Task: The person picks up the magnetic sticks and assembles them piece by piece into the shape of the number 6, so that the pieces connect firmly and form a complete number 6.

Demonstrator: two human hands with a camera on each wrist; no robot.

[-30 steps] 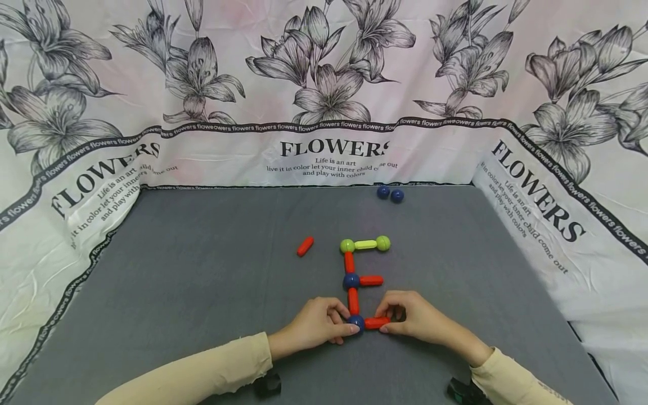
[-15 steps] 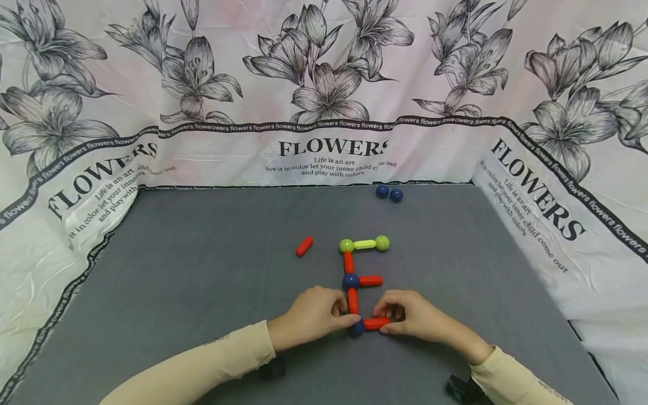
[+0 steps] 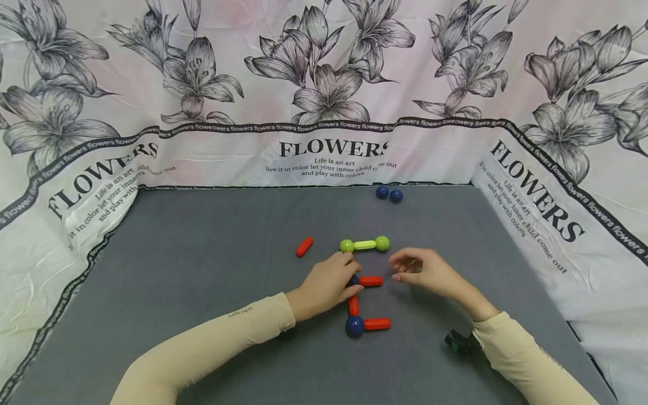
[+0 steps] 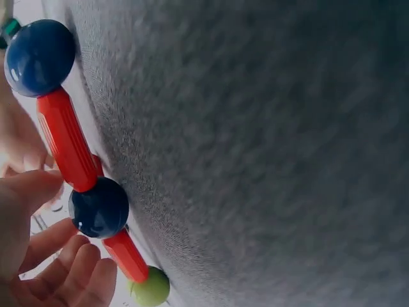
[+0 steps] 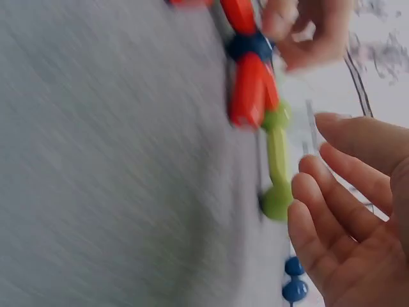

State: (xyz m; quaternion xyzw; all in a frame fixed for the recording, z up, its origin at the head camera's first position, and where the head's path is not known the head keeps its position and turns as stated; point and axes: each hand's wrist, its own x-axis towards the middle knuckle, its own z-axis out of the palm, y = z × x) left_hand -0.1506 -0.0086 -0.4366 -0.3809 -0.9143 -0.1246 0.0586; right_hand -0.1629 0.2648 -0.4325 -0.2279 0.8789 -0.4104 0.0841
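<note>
Red rods and blue balls form an upright line with side arms, topped by a green bar with green end balls. My left hand (image 3: 326, 284) has its thumb and fingers about the middle blue ball (image 4: 99, 207), partly hiding it in the head view. A red rod (image 3: 371, 280) points right from that ball. Below, the bottom blue ball (image 3: 355, 326) joins another red rod (image 3: 377, 324). My right hand (image 3: 422, 271) hovers right of the middle rod, holding nothing, its fingers loosely bent. At the top, the light green rod (image 3: 365, 245) links two green balls (image 5: 277, 202).
One loose red rod (image 3: 304, 247) lies left of the top of the figure. Two blue balls (image 3: 389, 194) sit at the far edge of the grey table (image 3: 202, 253). Behind hangs a flower-printed cloth (image 3: 329, 152). A black object (image 3: 462, 341) is by the right sleeve.
My left hand has moved up from the bottom blue ball to the middle one. The right hand has let go of the lowest red rod and risen away from it.
</note>
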